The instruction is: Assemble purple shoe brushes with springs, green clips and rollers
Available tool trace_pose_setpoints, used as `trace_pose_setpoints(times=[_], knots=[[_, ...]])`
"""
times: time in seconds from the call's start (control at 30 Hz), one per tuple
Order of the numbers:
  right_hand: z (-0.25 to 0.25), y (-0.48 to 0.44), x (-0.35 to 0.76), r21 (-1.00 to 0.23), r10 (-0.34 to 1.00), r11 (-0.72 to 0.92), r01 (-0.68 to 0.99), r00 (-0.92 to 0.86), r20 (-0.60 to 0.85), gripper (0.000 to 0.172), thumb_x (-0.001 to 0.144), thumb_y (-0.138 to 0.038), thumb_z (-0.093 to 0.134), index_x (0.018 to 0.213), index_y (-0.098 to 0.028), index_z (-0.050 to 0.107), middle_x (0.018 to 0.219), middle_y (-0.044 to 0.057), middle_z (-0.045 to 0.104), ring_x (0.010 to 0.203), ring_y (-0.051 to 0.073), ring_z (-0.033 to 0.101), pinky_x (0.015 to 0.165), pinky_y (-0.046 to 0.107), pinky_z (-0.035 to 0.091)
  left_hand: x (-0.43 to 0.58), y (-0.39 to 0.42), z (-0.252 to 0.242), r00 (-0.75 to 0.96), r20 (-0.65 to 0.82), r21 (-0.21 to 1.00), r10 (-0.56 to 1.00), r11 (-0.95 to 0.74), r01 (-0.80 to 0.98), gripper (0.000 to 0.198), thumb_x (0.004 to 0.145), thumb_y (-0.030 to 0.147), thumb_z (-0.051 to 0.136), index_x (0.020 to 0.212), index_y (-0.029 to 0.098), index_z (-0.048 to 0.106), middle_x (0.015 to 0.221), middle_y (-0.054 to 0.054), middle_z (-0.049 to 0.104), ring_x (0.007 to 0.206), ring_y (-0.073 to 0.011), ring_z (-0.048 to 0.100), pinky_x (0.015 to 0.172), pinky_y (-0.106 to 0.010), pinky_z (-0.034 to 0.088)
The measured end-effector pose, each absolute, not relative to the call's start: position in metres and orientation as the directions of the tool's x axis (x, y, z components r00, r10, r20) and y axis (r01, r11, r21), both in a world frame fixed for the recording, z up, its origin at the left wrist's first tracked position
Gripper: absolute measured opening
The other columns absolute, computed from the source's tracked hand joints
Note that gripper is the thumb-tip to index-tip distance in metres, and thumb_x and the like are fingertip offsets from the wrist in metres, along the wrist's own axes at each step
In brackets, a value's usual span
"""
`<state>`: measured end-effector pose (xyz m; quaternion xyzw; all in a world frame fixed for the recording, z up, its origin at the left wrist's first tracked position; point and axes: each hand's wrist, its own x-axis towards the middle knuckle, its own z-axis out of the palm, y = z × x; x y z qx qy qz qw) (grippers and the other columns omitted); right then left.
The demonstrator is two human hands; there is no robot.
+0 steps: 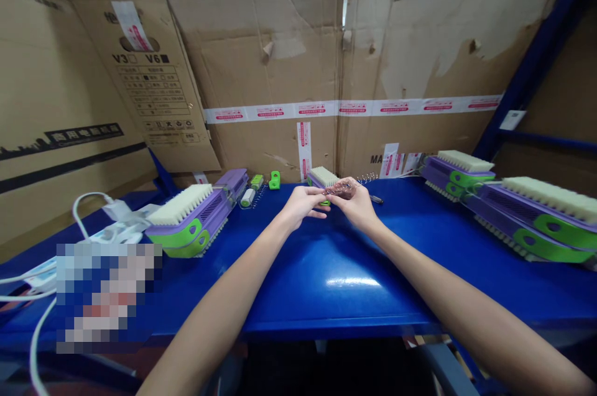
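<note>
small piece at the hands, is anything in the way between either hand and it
Nothing visible. The right hand holds the small piece above the blue table, and the left hand meets it directly with its fingertips. The purple brush unit lies just behind, not between.

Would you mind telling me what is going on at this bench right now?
A person is working at a blue table. Their left hand and right hand meet over its far side, pinching a small part between them; it is too small to identify. Purple-and-green brushes with white bristles lie around: a left brush, right brushes, and a rear brush just behind the hands. Cardboard stands behind the table.
</note>
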<state>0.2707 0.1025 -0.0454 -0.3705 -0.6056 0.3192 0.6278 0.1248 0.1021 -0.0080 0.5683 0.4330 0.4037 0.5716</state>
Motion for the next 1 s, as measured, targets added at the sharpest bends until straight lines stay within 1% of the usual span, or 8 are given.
trace_pose_setpoints(times=[0.13,0.27,0.4,0.5,0.6,0.67,0.83,1.0], knots=[[-0.0477,0.1039,0.271,-0.843,0.844,0.526,0.109,0.053,0.534,0.031,0.062,-0.033,0.074,0.08,-0.022,0.052,0.08,0.003,0.069,0.079,0.022,0.068,0.076,0.037,0.054,0.1238,0.1017,-0.0063,0.275,-0.012,1.0,0.961,0.01,0.006,0.048,0.07,0.007,0.066,0.117,0.006,0.058,0.091,-0.012,0.069,0.066,-0.0144,0.065,0.057,-0.027,0.056],[-0.0478,0.1036,0.269,-0.834,0.837,0.538,0.124,0.043,0.546,0.03,0.062,-0.031,0.073,0.08,-0.021,0.052,0.079,0.004,0.068,0.078,0.023,0.068,0.074,0.037,0.055,0.1208,0.102,-0.0049,0.313,0.0,0.998,0.95,-0.018,0.054,0.065,0.068,0.002,0.063,0.132,0.008,0.048,0.1,-0.014,0.069,0.071,-0.0153,0.067,0.059,-0.027,0.056],[-0.048,0.1039,0.2685,-0.832,0.836,0.537,0.135,0.041,0.547,0.03,0.061,-0.031,0.074,0.08,-0.021,0.053,0.079,0.004,0.069,0.077,0.023,0.068,0.074,0.036,0.055,0.1203,0.1033,-0.0066,0.338,0.025,0.994,0.941,-0.059,0.092,0.072,0.071,0.003,0.061,0.138,0.013,0.04,0.102,-0.013,0.069,0.074,-0.0162,0.068,0.061,-0.027,0.056],[-0.0485,0.1045,0.2694,-0.822,0.829,0.546,0.162,0.04,0.558,0.029,0.062,-0.03,0.073,0.081,-0.021,0.054,0.08,0.004,0.069,0.078,0.023,0.069,0.075,0.036,0.055,0.1211,0.1033,-0.0071,0.347,0.047,0.991,0.937,-0.088,0.105,0.074,0.072,0.004,0.06,0.141,0.017,0.036,0.104,-0.012,0.069,0.071,-0.0156,0.068,0.06,-0.028,0.056],[-0.0484,0.1046,0.2702,-0.807,0.817,0.559,0.191,0.036,0.575,0.028,0.063,-0.03,0.073,0.081,-0.021,0.054,0.081,0.005,0.07,0.08,0.023,0.069,0.077,0.037,0.055,0.1216,0.1026,-0.0066,0.365,0.056,0.988,0.929,-0.104,0.112,0.08,0.074,0.004,0.059,0.146,0.022,0.027,0.101,-0.011,0.069,0.068,-0.0148,0.068,0.061,-0.028,0.056],[-0.0479,0.1045,0.2704,-0.801,0.814,0.563,0.205,0.034,0.581,0.027,0.063,-0.03,0.072,0.081,-0.021,0.054,0.081,0.005,0.07,0.081,0.024,0.069,0.077,0.038,0.054,0.1216,0.1026,-0.0067,0.372,0.056,0.987,0.927,-0.107,0.119,0.079,0.075,0.005,0.058,0.145,0.021,0.027,0.099,-0.01,0.07,0.067,-0.0146,0.067,0.062,-0.028,0.056],[-0.0465,0.1037,0.2708,-0.789,0.808,0.569,0.23,0.024,0.589,0.026,0.064,-0.03,0.071,0.082,-0.021,0.054,0.081,0.005,0.07,0.08,0.023,0.069,0.077,0.037,0.055,0.121,0.1059,-0.0103,0.368,0.062,0.984,0.928,-0.118,0.134,0.057,0.075,0.006,0.058,0.13,0.015,0.045,0.095,-0.011,0.07,0.068,-0.0164,0.068,0.062,-0.031,0.057],[-0.0443,0.1015,0.2721,-0.782,0.8,0.57,0.252,0.048,0.598,0.027,0.066,-0.032,0.071,0.083,-0.021,0.054,0.082,0.006,0.07,0.079,0.023,0.069,0.076,0.037,0.055,0.1227,0.108,-0.0127,0.343,0.114,0.98,0.932,-0.162,0.116,0.044,0.078,0.008,0.057,0.121,0.016,0.05,0.088,-0.008,0.069,0.075,-0.0176,0.067,0.062,-0.032,0.058]])
